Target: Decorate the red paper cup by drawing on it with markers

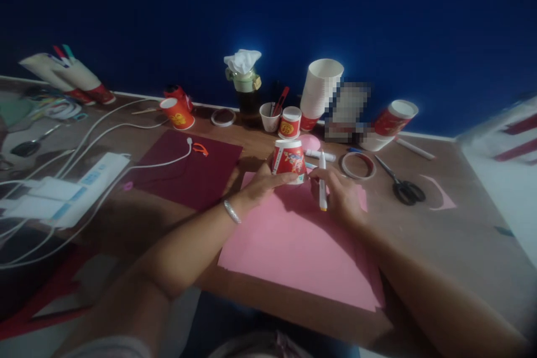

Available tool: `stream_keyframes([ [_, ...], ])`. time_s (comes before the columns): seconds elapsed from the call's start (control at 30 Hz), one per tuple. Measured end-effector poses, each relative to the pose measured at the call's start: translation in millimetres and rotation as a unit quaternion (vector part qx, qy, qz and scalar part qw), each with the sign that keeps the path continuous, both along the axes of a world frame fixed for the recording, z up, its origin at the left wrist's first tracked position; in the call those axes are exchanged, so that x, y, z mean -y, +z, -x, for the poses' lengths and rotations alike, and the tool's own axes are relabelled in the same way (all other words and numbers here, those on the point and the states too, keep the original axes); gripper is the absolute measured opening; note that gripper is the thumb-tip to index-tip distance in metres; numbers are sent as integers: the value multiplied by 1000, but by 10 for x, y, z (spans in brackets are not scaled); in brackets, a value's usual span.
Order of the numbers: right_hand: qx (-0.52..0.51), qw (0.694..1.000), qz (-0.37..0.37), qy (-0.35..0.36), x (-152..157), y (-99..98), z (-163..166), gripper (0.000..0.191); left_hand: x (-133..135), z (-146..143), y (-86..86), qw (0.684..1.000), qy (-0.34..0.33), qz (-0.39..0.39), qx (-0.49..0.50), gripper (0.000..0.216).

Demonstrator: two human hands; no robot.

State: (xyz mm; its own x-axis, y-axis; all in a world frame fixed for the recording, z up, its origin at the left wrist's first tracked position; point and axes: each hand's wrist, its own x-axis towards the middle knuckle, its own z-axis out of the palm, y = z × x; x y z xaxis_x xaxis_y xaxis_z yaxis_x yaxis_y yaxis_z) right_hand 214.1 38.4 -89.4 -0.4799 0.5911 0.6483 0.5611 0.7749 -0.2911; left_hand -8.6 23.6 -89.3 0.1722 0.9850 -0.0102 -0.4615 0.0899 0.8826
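Left hand (262,185) is wrapped around an upside-down red paper cup (289,160) on the pink paper (293,246); right hand (339,196), just beside it, grips a white marker (322,182).

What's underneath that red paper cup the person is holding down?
The upturned red paper cup, steadied by the left hand, stands on a pink paper sheet. Anything inside it is hidden.
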Motion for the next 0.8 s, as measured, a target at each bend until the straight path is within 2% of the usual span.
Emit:
stream_keyframes([
  [0.07,8,1000,14,-10,15,9,-15,34,1,-15,-11,1000,9,-2,-20,58],
  [0.2,14,999,29,23,-2,-10,-24,43,6,-49,-28,998,14,-14,-64,55],
  [0.3,7,998,44,43,-24,-36,-14,44,6,-55,-50,996,14,-33,-76,55],
  [0.43,-5,997,75,21,-10,-36,-4,40,3,-46,-58,993,0,-81,-83,53],
  [0.6,-10,993,116,-23,-10,-62,-13,46,20,-67,-35,972,65,-121,-192,58],
  [0.8,2,995,94,18,-108,-155,-43,43,-8,-76,-154,951,102,-155,-248,65],
])
